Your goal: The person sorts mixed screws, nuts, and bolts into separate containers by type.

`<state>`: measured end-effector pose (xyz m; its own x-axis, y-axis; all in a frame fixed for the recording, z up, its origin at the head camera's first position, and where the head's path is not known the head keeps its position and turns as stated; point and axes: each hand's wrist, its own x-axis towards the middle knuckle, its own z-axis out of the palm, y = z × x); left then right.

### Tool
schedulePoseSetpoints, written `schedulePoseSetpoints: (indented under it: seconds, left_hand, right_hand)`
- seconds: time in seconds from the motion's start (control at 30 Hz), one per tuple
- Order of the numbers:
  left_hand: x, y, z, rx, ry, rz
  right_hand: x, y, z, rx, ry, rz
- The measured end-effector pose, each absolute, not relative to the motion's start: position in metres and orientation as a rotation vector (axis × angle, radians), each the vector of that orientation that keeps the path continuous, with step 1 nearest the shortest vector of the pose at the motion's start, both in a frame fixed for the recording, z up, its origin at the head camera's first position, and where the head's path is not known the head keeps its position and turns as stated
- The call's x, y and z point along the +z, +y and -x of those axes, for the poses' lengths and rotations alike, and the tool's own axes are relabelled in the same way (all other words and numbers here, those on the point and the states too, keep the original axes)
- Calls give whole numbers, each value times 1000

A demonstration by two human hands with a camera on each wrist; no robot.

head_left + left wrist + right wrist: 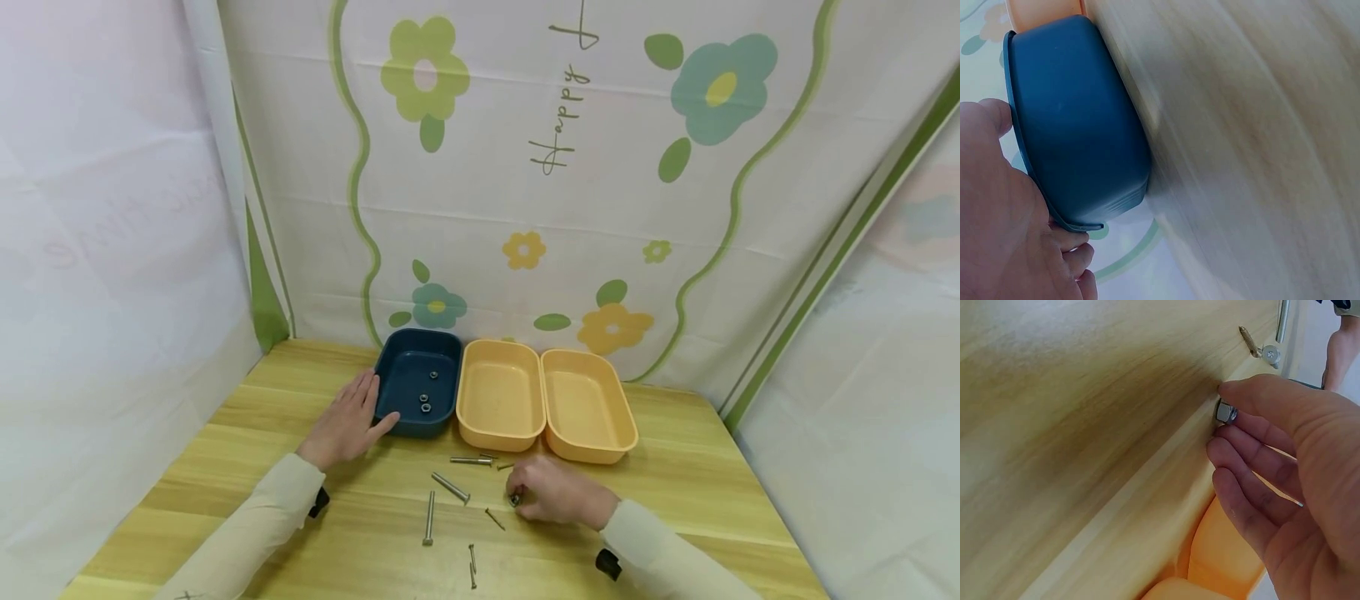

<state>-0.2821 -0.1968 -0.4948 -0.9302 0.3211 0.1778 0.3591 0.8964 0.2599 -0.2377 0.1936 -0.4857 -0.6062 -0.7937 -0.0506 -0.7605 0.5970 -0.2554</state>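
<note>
My right hand (558,490) is low over the table, below the yellow trays. Its thumb and fingertips pinch a metal hex nut (1225,412), close against the wood. At the dark blue tray (417,427), my left hand (347,422) rests on the left rim with fingers stretched along it and the thumb over the front corner. Inside that tray lie three nuts (425,407). Left of the right hand are a small screw (495,519) and a thick bolt (451,488). Another bolt (429,518) lies farther left.
Two yellow trays, a middle one (501,396) and a right one (591,408), stand side by side with the blue tray along the back. One more bolt (469,461) lies before them, and small screws (472,558) lie nearer the front. A printed cloth (480,200) hangs behind.
</note>
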Motion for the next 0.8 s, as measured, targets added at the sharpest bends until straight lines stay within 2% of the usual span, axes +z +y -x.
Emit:
schedulePoseSetpoints:
  seconds: [0.53, 0.8]
  left_hand:
    - [-494, -197, 281, -420, -2933, 526]
    - [-494, -197, 282, -425, -2937, 527]
  right_hand:
    - [-490, 189, 247, -357, 2652, 1366]
    - [-474, 183, 252, -306, 2635, 1378]
